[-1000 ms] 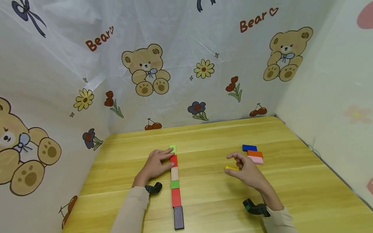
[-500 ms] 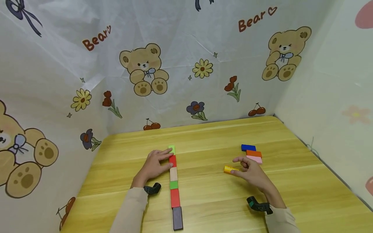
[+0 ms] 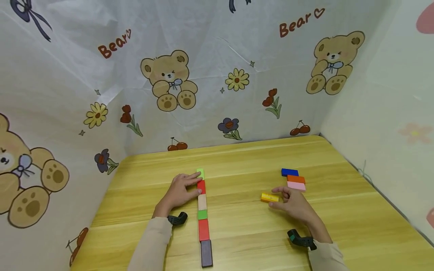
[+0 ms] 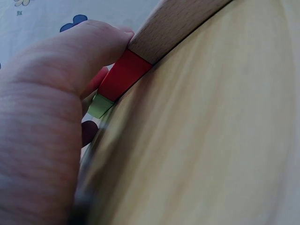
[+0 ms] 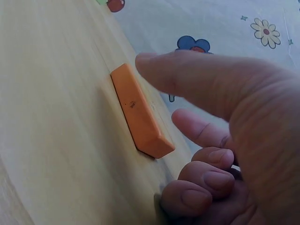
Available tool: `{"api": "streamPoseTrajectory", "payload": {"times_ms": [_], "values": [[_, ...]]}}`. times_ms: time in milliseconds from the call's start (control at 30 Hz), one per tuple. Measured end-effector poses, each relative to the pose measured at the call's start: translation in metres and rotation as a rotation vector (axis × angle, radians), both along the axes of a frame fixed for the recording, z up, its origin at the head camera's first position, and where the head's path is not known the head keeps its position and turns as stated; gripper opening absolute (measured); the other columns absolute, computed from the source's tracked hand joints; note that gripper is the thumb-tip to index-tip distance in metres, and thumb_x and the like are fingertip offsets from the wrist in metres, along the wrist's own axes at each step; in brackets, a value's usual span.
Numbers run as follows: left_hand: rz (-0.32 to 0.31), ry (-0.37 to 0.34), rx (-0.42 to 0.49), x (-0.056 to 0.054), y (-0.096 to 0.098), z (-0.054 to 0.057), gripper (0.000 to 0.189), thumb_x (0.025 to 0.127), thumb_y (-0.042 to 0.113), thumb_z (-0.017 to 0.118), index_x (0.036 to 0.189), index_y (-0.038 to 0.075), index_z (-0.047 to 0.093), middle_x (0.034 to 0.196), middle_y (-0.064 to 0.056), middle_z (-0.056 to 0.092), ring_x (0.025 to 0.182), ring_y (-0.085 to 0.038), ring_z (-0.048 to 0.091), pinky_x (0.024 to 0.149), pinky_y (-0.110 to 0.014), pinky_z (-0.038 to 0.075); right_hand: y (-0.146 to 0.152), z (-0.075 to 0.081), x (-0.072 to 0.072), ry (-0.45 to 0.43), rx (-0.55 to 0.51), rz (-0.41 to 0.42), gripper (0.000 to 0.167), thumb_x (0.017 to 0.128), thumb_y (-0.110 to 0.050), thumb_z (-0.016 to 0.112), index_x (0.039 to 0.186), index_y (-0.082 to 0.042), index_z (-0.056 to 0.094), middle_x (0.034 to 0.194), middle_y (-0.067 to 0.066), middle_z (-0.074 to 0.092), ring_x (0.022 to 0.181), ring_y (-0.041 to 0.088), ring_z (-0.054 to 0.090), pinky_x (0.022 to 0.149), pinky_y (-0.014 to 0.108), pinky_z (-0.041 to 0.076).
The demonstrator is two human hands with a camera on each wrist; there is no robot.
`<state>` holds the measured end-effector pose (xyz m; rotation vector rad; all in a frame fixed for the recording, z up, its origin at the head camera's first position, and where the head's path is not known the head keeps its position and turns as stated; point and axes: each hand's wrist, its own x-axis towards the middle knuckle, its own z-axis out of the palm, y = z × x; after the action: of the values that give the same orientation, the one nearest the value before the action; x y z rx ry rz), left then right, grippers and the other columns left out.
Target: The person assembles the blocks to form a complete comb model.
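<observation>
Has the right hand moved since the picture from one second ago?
Yes. In the head view, judged against the pink block, the right hand has moved slightly rightward and toward the person, uncovering more of the yellow block.

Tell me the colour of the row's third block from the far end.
That block is pale beige, clearest in the left wrist view.

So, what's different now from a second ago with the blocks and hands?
The right hand moved right and a bit back, so more of the yellow block shows. It isn't gripping that block now; I can't tell if it was before. The left hand still touches the row of blocks. The row and the blue block, orange block and pink block stayed put.
</observation>
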<state>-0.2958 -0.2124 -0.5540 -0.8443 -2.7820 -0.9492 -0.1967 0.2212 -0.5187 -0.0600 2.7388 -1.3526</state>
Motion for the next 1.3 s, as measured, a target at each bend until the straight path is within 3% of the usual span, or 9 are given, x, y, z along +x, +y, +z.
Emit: {"api": "streamPoseTrajectory", "payload": {"times_ms": [467, 1300], "values": [[0.011, -0.023, -0.033, -0.0022, -0.0022, -0.0033, 0.053, 0.092, 0.047, 0.07, 0.141, 0.029, 0.06, 0.156, 0.015, 0.044, 0.128, -0.015, 0.046, 0.123, -0.049, 0.014, 0.0016, -0.0056, -0.0017, 0.02, 0.078, 0.03, 0.04, 0.083, -0.021, 0.083, 0.118, -0.007, 0.07, 0.074, 0.001, 0.036, 0.067, 0.013, 0.036, 0.058, 0.026, 0.03], [0.012, -0.011, -0.031, -0.0016, -0.0029, -0.003, 0.054, 0.092, 0.049, 0.069, 0.142, 0.029, 0.059, 0.156, 0.014, 0.045, 0.129, -0.016, 0.046, 0.123, -0.051, 0.015, 0.0004, -0.0036, -0.002, 0.049, 0.022, 0.067, 0.034, 0.094, -0.014, 0.07, 0.125, -0.003, 0.064, 0.08, 0.003, 0.037, 0.072, 0.013, 0.038, 0.061, 0.027, 0.032]]}}
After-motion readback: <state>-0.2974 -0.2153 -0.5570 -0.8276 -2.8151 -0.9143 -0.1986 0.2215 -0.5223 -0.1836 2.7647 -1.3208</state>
